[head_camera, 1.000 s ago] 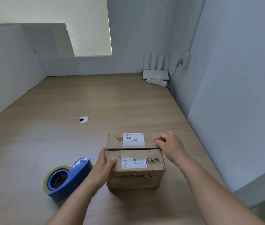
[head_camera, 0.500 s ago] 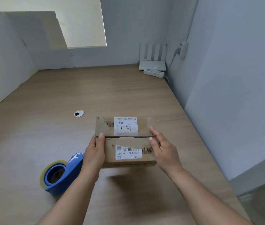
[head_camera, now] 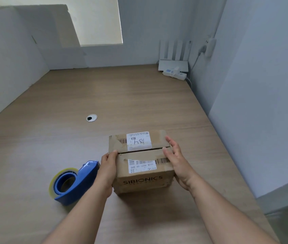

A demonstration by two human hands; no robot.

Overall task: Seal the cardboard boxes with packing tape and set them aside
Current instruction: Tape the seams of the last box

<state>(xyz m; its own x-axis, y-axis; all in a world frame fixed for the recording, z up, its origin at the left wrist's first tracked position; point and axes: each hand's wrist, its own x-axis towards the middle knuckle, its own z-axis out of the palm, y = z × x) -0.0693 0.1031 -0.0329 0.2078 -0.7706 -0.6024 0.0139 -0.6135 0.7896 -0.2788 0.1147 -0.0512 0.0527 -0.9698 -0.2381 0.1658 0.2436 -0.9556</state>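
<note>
you hold a cardboard box (head_camera: 140, 173) between both hands at the near middle of a wooden table (head_camera: 104, 95). whether its base touches the wood cannot be told from this angle. your left hand (head_camera: 108, 167) grips the box's left side, thumb hooked over the top edge right at the seam, the fingers hidden down the side. your right hand (head_camera: 177, 162) lies against the right side, fingers stretched nearly straight along the top edge and thumb resting on the near flap.

the two top flaps are down and meet in a dark slit running left to right, with no fresh tape across it. a white label (head_camera: 139, 141) with handwriting sits on the far flap, a barcode label (head_camera: 142, 166) on the near one, and the front face reads "sibionics".

just beside your left wrist, a blue tape dispenser (head_camera: 76, 182) rests on the table with a roll of clear tape (head_camera: 55, 180) in it, apart from the box.

farther back, a round cable hole (head_camera: 91, 118) is set in the tabletop. a white router (head_camera: 173, 65) and a power strip (head_camera: 175, 74) sit in the far right corner against the wall.
</note>
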